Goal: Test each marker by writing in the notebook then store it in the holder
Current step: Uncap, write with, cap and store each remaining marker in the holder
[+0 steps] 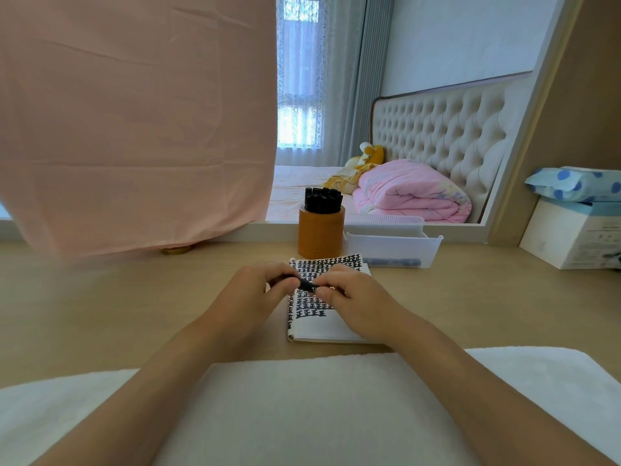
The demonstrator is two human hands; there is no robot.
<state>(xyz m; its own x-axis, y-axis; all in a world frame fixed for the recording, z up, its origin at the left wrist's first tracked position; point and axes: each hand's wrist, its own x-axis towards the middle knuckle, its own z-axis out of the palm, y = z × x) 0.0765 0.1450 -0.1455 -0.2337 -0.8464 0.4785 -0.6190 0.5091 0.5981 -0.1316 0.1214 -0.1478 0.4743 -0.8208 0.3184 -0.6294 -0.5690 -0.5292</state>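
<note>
A black marker [307,284] lies level between my two hands, just above the open notebook [331,326]. My left hand [260,290] grips its left end and my right hand [349,297] pinches its right end; most of the marker is hidden by my fingers. The notebook page carries rows of thick black marks, with its lower part blank. Behind it stands a round brown holder [321,235] with several black markers [322,198] upright in it.
A clear plastic tray [393,248] to the right of the holder has one blue marker [391,262] in it. A white box [571,237] with a dotted pack on top stands at the far right. Pink cloth [134,122] hangs over the mirror. A white towel [302,408] covers the desk's near edge.
</note>
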